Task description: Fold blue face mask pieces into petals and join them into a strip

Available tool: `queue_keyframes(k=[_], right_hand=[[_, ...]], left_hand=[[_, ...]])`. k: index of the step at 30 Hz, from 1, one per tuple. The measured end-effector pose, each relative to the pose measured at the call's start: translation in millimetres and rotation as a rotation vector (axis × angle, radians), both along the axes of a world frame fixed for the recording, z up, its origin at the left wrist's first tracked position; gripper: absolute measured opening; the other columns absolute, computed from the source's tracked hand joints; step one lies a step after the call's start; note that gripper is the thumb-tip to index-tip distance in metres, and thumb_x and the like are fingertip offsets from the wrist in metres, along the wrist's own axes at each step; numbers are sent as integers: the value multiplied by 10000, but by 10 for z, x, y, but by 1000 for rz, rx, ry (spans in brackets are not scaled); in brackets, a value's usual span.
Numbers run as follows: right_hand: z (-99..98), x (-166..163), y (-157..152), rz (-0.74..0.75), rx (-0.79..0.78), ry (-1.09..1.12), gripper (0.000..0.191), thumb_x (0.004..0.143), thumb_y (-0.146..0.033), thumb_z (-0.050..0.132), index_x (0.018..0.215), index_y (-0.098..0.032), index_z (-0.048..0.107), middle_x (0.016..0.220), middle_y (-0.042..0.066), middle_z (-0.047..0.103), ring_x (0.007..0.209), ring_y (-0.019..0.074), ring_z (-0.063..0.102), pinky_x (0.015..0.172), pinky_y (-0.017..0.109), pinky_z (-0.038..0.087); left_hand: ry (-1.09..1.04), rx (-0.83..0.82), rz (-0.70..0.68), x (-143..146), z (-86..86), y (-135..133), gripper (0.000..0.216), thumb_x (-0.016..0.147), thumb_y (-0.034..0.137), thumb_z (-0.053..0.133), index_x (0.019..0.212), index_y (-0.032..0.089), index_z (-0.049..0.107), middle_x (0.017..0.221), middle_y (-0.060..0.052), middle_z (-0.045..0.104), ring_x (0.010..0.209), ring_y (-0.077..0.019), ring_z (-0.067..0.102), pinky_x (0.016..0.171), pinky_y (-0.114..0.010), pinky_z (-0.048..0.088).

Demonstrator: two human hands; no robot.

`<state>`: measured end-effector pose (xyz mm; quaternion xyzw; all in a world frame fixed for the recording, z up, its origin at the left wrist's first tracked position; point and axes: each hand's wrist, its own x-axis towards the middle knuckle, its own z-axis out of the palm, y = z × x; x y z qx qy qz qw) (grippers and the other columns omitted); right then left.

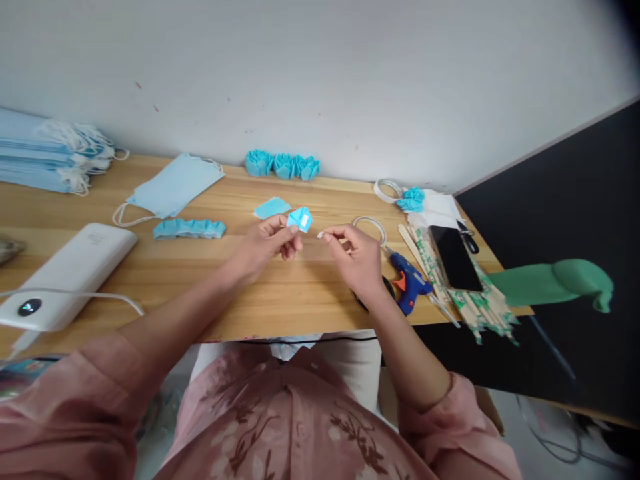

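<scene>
Nearest us is our pink shirt (295, 427), then the edge of the wooden table (240, 313). On the left we have a white power bank (70, 270) with a cable (95, 294) across it; on the right a blue glue gun (413, 280) lies near wrapped chopsticks (487, 308), with a phone (455, 257) on top of them. Over the middle of the table, our left hand (270, 241) grasps a folded blue piece (297, 216) between thumb and fingers, its white patch (304, 223) showing. Near it, our right hand (354, 257) pinches a small white scrap (321, 235) at the fingertips, apart from the blue piece. Past our hands we see a tape roll (383, 231), a gathered blue strip (189, 229) and a flat blue piece (271, 207). Farther back lie a single mask (175, 183), a stack of masks (35, 157), a blue flower (413, 199) and, by the wall (320, 80), three blue flowers (283, 165) in a row
</scene>
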<state>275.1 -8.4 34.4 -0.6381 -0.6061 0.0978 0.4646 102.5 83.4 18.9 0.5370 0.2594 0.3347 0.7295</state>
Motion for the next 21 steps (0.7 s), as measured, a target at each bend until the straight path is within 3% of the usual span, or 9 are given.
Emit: queue_keyframes(k=[8,21], right_hand=[[-71,-100,105,5,239,-350,120,925,-184,560,911,-217,675,857,43,718,797,168,639,683,295,491],[-68,-135,68,65,223,-511,195,925,-151,534,1012,-218,696,919,51,750,856,197,664,762,337,523]], left_hand=[[-60,-76,1,-5,25,5,318,808,409,717,804,168,510,856,-42,750,582,-85,628,550,-209,430],[-76,-102,27,-1,-26,22,268,841,377,694,844,166,527,920,-42,739,585,-73,634,485,-185,382]])
